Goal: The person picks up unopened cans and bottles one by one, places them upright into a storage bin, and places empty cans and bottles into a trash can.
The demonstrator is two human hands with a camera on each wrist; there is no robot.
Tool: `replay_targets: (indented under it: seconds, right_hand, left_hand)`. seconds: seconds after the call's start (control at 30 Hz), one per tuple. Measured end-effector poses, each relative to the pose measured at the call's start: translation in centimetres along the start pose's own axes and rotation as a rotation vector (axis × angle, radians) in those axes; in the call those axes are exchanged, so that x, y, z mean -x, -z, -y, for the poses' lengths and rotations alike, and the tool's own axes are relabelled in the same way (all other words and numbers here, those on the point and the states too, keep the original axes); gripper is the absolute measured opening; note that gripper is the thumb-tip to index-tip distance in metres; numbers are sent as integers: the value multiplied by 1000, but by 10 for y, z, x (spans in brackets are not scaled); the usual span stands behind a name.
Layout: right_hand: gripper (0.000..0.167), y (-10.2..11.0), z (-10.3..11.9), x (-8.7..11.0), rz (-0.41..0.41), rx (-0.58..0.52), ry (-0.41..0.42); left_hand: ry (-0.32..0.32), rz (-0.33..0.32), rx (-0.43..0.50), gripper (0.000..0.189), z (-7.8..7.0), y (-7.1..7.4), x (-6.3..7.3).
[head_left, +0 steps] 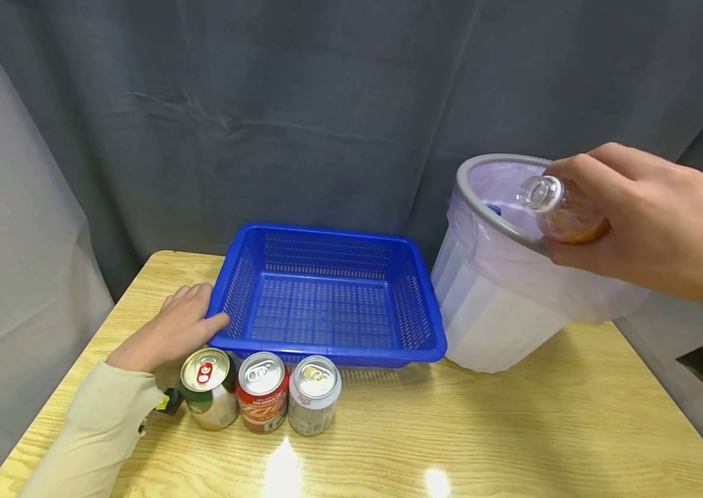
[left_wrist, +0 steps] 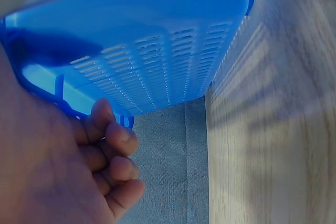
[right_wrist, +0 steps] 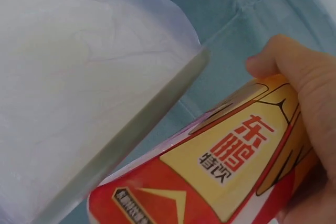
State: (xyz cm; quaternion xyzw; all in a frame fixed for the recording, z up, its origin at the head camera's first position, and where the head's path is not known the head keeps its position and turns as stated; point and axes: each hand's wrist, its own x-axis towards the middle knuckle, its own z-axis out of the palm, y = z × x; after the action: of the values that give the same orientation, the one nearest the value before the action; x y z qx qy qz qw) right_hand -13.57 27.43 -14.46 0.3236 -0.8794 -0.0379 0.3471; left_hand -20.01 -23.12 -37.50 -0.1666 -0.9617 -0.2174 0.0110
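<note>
While the right hand [head_left: 656, 214] gripped a bottle [head_left: 572, 213] at the bin [head_left: 488, 318], the left hand [head_left: 184, 319] held the basket [head_left: 326, 351], perhaps steadying it.

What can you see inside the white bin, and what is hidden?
Inside the bin, a pale purple liner and part of something blue show. The near rim, the right hand and its bottle hide the rest, including the bottom.

Three drink cans [head_left: 263, 398] stand in a row toward the left edge of the wooden table [head_left: 482, 422]; a dark curtain [head_left: 301, 117] hangs beyond its back edge.
</note>
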Motion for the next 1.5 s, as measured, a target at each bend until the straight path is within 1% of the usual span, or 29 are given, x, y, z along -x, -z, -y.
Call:
replay_targets:
  seconds: [0.07,0.13,0.23,0.4,0.5,0.63,0.73,0.93,1.07,1.27,1.5]
  right_hand:
    - [57,-1,0,-2,-9,-12,-22]
    - [55,-1,0,-3,-5,-16,-64]
    - [63,-1,-3,-5,14,-23,-124]
    - [69,-3,-10,-7,31,-45,-134]
    - [72,-6,-12,-8,69,-65,-173]
    - [72,-13,-14,-7,90,-91,-208]
    - [71,-18,-17,-6,82,-101,-208]
    - [66,-24,-20,-6,99,-114,-248]
    - [66,-29,-25,-7,123,-127,-284]
    - [67,-38,-35,-3,159,-142,-336]
    - [68,-45,-47,2,222,-145,-410]
  left_hand:
    - [-1,-3,-2,47,0,0,0]
    - [0,-3,-5,46,0,-1,0]
    - [2,-7,-4,45,0,-1,-1]
    - [7,-5,-1,46,1,-1,-1]
    - [8,-5,1,45,1,-1,0]
    - [14,-2,4,45,1,-1,1]
    - [13,-2,2,44,1,-2,0]
    - [3,-5,0,41,2,-2,-1]
    - [13,0,8,43,2,-2,0]
    - [10,-10,11,42,2,-2,0]
    - [12,-2,10,40,1,-2,1]
